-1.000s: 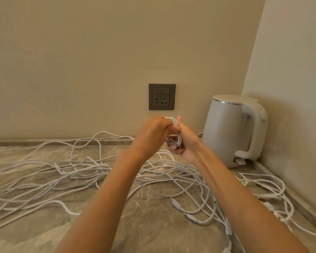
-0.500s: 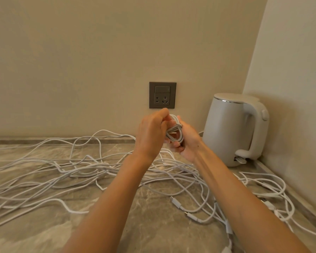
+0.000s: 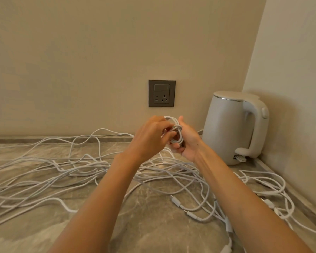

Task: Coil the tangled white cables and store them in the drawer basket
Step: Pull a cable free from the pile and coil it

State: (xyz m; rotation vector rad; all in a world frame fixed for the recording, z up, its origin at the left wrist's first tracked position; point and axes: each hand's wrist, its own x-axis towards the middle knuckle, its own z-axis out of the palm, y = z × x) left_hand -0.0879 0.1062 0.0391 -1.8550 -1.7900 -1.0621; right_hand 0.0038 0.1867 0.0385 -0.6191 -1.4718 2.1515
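both hands raised over the counter (image 3: pixel 153 225): right hand (image 3: pixel 189 143) grips a small coil (image 3: pixel 178 131), left hand (image 3: pixel 150 136) pinches its wrap. loose cables (image 3: pixel 80 170) sprawl wall to front edge, beside the corner kettle (image 3: pixel 230 128).

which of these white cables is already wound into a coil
The small bundle held up between the left hand and right hand, below the wall socket. All the other cables lie loose and tangled on the counter.

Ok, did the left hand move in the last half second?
Yes, downward: the left hand reached the bottom edge of the wall socket then, and now sits below it.
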